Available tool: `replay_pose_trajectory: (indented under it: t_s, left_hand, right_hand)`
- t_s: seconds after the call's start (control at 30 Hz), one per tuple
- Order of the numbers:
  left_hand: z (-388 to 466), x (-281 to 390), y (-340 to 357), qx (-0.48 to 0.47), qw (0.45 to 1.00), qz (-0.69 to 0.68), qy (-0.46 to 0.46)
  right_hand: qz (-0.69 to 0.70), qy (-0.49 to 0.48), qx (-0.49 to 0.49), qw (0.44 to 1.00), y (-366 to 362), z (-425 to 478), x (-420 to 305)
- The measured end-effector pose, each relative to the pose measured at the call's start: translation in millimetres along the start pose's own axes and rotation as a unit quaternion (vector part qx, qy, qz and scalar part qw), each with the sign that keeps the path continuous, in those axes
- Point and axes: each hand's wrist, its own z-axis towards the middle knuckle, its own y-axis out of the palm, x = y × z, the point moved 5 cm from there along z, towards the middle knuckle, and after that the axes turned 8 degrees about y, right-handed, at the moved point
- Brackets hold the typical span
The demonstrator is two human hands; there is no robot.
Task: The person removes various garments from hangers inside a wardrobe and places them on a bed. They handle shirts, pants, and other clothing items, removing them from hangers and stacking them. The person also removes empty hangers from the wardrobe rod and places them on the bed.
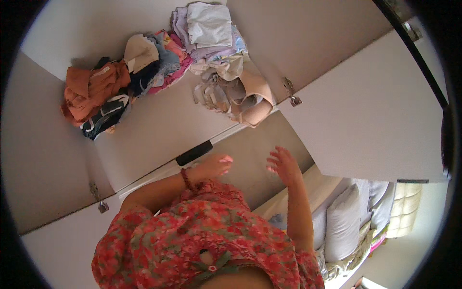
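Observation:
My left hand (212,167), with a dark red beaded bracelet at its wrist, is held in front of the red floral garment, below the shelf (158,126) edge. Nothing shows in it; its fingers are loosely bent. To its right, my right hand (283,164) is raised with fingers apart, also holding nothing. On the shelf at the left lie rust-orange clothes (94,86) over dark, white-edged ones. Beside them are a beige cup-shaped piece (140,52), blue cloth and pink cloth. Farther right, folded white cloth (209,24) tops a lilac stack, with beige bras (254,99) nearer me.
A black handle (194,153) sits below the shelf's front edge. An open cabinet door (361,104) with a metal hinge (295,100) stands at the right; another hinge (103,206) is at lower left. Behind the right door lies a bed with a grey pillow (344,224).

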Motion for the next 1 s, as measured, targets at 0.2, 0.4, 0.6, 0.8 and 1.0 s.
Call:
replay_pose_trajectory:
  t_s: [0.2, 0.4, 0.6, 0.8, 1.0]
  left_hand:
    - [-18, 33, -96, 0.195, 0.977, -0.088, -0.014]
    - [15, 40, -150, 0.266, 0.958, -0.110, -0.013]
    - [66, 49, -145, 0.221, 0.957, -0.182, -0.048]
    - [124, 43, -119, 0.218, 0.953, -0.210, 0.000]
    - [112, 40, -92, 0.163, 0.937, -0.307, -0.044]
  right_hand:
    - [-0.321, -0.235, 0.243, 0.885, 52, 159, -78]
    - [-0.578, -0.308, 0.294, 0.697, 116, 206, -140]
    - [-0.567, -0.085, 0.273, 0.773, 114, 219, -135]
    - [-0.373, -0.187, 0.181, 0.890, 98, 226, -52]
    - [0.141, 0.008, -0.057, 0.988, 128, 159, 11]
